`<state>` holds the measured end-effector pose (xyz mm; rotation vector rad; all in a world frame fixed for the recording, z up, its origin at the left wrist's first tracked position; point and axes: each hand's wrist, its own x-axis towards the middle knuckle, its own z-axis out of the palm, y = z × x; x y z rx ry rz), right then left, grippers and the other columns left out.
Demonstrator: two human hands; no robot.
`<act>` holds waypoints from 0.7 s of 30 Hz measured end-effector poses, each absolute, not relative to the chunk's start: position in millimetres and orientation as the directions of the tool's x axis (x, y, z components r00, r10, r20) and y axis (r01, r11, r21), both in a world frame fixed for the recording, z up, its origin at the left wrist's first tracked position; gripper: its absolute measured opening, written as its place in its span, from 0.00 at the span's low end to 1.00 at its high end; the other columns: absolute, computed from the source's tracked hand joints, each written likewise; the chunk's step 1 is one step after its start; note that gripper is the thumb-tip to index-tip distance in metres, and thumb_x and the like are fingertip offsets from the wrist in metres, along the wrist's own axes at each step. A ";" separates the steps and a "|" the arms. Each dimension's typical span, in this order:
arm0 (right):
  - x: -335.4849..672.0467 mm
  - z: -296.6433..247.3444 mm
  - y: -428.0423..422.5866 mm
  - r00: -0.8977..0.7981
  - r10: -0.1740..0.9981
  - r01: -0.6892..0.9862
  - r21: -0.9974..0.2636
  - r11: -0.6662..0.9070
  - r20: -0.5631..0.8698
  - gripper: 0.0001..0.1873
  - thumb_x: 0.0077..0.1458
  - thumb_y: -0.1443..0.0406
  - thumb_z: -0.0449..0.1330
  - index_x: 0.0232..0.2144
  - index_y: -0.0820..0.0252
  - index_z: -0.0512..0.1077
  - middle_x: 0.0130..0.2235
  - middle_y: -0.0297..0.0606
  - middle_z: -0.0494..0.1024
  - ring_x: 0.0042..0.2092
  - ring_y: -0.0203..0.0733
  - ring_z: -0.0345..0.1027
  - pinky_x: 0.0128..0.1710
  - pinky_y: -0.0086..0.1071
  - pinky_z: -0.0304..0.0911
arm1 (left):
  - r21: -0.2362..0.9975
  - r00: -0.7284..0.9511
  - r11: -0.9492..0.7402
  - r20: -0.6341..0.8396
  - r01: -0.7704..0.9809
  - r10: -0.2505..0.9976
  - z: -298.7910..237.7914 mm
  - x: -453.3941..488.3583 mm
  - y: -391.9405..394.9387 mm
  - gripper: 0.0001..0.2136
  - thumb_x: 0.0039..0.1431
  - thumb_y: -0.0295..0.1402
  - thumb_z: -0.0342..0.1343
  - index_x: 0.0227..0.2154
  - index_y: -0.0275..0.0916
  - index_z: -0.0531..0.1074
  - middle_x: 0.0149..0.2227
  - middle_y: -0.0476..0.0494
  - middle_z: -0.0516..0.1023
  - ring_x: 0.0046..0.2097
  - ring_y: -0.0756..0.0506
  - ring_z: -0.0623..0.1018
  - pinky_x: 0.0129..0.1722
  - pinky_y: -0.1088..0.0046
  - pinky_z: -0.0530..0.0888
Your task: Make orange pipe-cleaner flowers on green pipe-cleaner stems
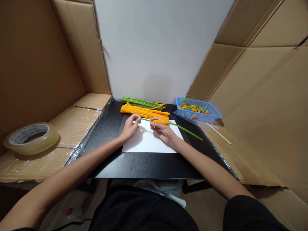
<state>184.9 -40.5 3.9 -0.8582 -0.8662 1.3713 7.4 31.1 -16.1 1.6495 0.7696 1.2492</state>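
Note:
Above the white sheet of paper (141, 142), my right hand (162, 131) is closed around an orange pipe cleaner coil (159, 121). A green pipe cleaner (185, 129) sticks out of that coil on both sides, its long end slanting down to the right. Its other end reaches my left hand (131, 126), whose thumb and fingertips are pinched together on it. Behind my hands lies a bundle of orange pipe cleaners (141, 111), with a bundle of green pipe cleaners (137, 102) further back.
At the back right stands a blue basket (214, 113) holding orange and green twisted pieces. A thin wooden stick (218, 133) lies on the cardboard at right. A large tape roll (43, 146) rests on the left cardboard. Cardboard walls flank the black table (144, 166).

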 end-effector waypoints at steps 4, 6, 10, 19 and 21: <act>187.4 4.8 -39.1 0.016 1.000 -0.471 -0.882 0.023 0.017 0.15 0.37 0.68 0.75 0.32 0.58 0.79 0.29 0.29 0.78 0.32 0.33 0.69 0.40 0.30 0.65 | 0.921 0.265 -0.381 0.387 -0.074 0.883 -16.3 5.2 38.0 0.20 0.55 0.53 0.60 0.29 0.38 0.69 0.30 0.48 0.71 0.33 0.49 0.73 0.27 0.77 0.72; 188.8 3.7 -37.8 0.017 1.000 -0.490 -0.872 0.023 0.017 0.15 0.38 0.68 0.75 0.32 0.58 0.79 0.30 0.30 0.79 0.33 0.33 0.70 0.40 0.30 0.66 | 0.934 0.285 -0.334 0.358 -0.130 0.889 -15.9 5.8 37.1 0.21 0.54 0.53 0.61 0.30 0.38 0.69 0.31 0.47 0.72 0.34 0.49 0.74 0.27 0.77 0.73; 190.5 1.7 -35.9 0.025 1.000 -0.510 -0.860 0.025 0.014 0.15 0.38 0.67 0.76 0.32 0.58 0.80 0.30 0.31 0.80 0.34 0.33 0.72 0.41 0.29 0.67 | 0.940 0.373 -0.096 0.222 -0.326 0.901 -11.7 8.9 27.9 0.24 0.50 0.52 0.66 0.38 0.36 0.74 0.35 0.44 0.76 0.37 0.48 0.77 0.29 0.76 0.76; 186.4 5.8 -39.5 -0.046 0.999 -0.468 -0.883 -0.034 -0.014 0.17 0.39 0.63 0.77 0.34 0.59 0.80 0.31 0.34 0.82 0.34 0.34 0.74 0.39 0.28 0.69 | 0.950 0.468 -0.152 0.269 -0.273 0.842 -6.2 11.6 18.4 0.20 0.45 0.44 0.72 0.36 0.35 0.81 0.34 0.42 0.83 0.33 0.47 0.80 0.34 0.71 0.78; 190.4 8.6 -37.9 -0.033 0.999 -0.456 -0.890 -0.020 -0.006 0.16 0.40 0.64 0.76 0.33 0.57 0.79 0.30 0.33 0.82 0.33 0.34 0.73 0.36 0.28 0.69 | 0.941 0.409 -0.130 0.258 -0.313 0.875 -4.7 7.8 27.9 0.19 0.44 0.43 0.73 0.34 0.34 0.82 0.31 0.43 0.82 0.32 0.48 0.79 0.34 0.71 0.78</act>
